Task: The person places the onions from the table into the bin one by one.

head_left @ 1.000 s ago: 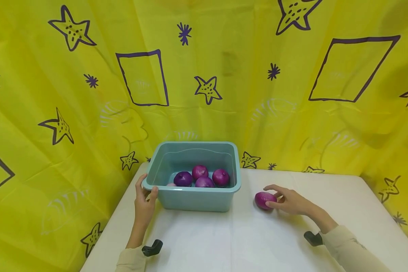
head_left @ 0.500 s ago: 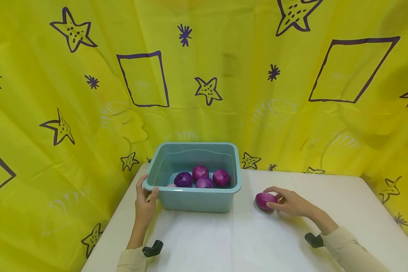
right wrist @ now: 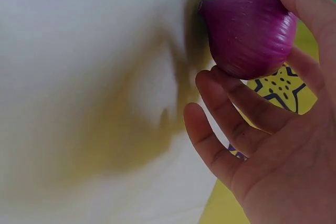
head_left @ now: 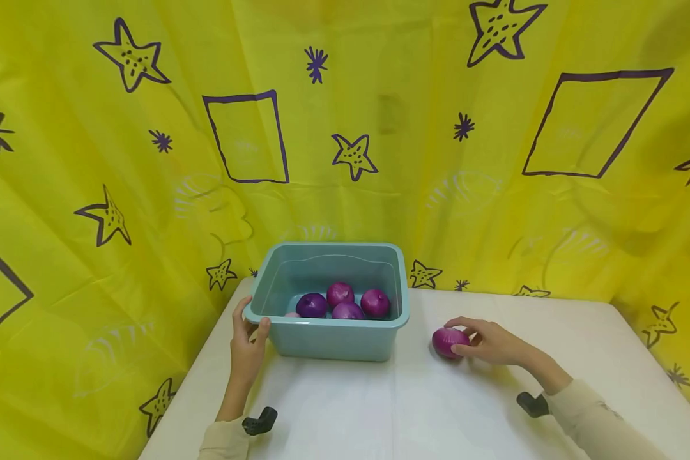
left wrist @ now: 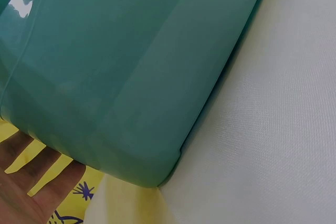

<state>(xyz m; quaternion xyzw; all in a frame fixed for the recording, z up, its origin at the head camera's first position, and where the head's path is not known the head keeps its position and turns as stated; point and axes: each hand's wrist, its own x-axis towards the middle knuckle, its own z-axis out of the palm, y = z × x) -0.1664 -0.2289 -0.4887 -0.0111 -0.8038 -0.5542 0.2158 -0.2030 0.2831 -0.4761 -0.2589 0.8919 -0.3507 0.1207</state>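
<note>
A blue-green plastic tub point(head_left: 333, 340) stands on the white table with several red onions in it, among them a dark purple one point(head_left: 312, 305). My left hand point(head_left: 247, 354) grips the tub's near left corner, thumb at the front rim and fingers along the left side. In the left wrist view, fingers point(left wrist: 63, 182) show beside the tub's wall point(left wrist: 115, 77). To the right of the tub, my right hand point(head_left: 494, 345) holds a single red onion point(head_left: 448, 342) between thumb and fingers, close over the tabletop. The right wrist view shows this onion point(right wrist: 249, 27) with its pointed end toward the table.
A yellow curtain point(head_left: 391, 211) with dark stars and squares hangs behind the table and along its sides. Dark wrist devices point(head_left: 260, 421) sit at both cuffs. The white tabletop point(head_left: 402, 409) stretches in front of the tub and to its right.
The head view has shifted slightly, so everything sits a little lower in it. Both hands keep their holds on the tub and the onion.
</note>
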